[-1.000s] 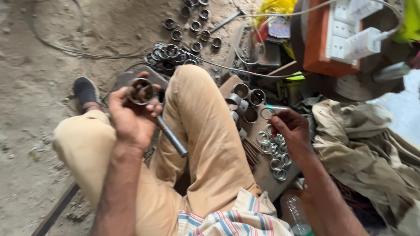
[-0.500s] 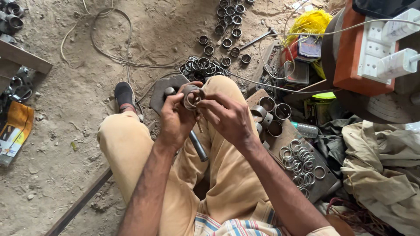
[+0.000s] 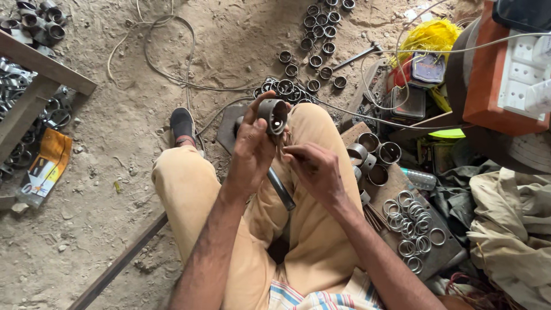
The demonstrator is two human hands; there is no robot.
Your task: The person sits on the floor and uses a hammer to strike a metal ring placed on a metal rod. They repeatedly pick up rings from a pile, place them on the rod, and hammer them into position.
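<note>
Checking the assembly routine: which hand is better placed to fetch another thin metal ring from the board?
Probably the right hand: it sits nearer the thin metal rings, while the left hand grips the short dark metal sleeve.

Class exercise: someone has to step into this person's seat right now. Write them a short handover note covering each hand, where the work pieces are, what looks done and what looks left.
Left hand: raised over the lap, gripping a short metal sleeve, open end facing up at the camera.
Right hand: just beside it, fingertips pinched; whatever they pinch is too small to tell.
Thin metal rings lie on a board by the right knee, with wider sleeves above them. A dark rod rests across the lap.
Done: many similar sleeves lie on the dirt floor ahead.
Left: the held sleeve is in hand, and many rings remain on the board.
</note>
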